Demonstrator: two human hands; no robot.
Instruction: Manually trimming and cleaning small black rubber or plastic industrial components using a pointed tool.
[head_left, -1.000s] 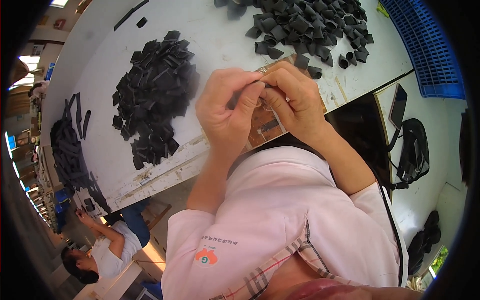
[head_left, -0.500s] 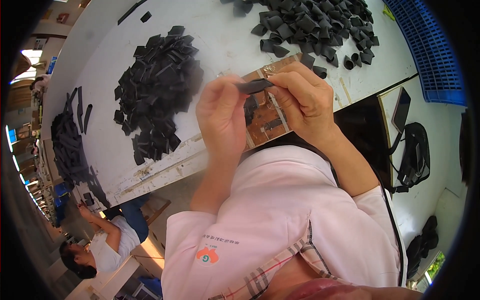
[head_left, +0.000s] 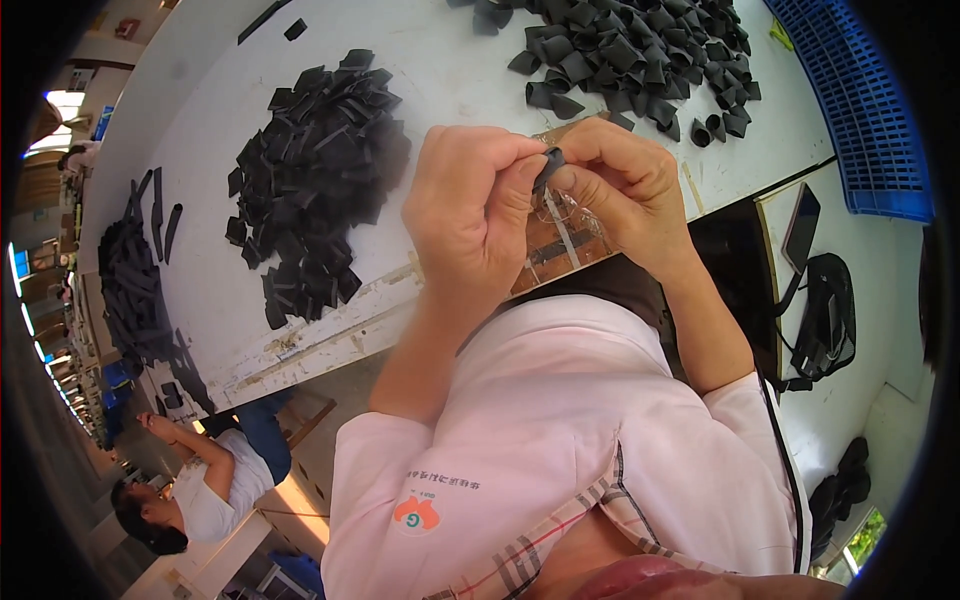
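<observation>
A small black piece of flexible sheet material (head_left: 549, 168), curled into a loop, is pinched between my two hands above the table's near edge. My left hand (head_left: 470, 200) grips one side with thumb and forefinger. On the other side, my right hand (head_left: 627, 190) holds it the same way, fingers closed. Below them lies a brown board (head_left: 560, 245) with clear tape and dark patches on it. A heap of flat black pieces (head_left: 320, 170) spreads to the left, and a heap of curled black loops (head_left: 640, 55) lies beyond my hands to the right.
Long black strips (head_left: 140, 285) are stacked at the table's far left. A blue plastic basket (head_left: 860, 110) stands at the right, near a phone (head_left: 802, 225) and a black mesh pouch (head_left: 828, 315). Another person (head_left: 215, 480) sits at the lower left.
The black piece has gone from lying stretched between my fingers to a tight upright curl. My left hand has moved right, bringing both hands' fingertips together.
</observation>
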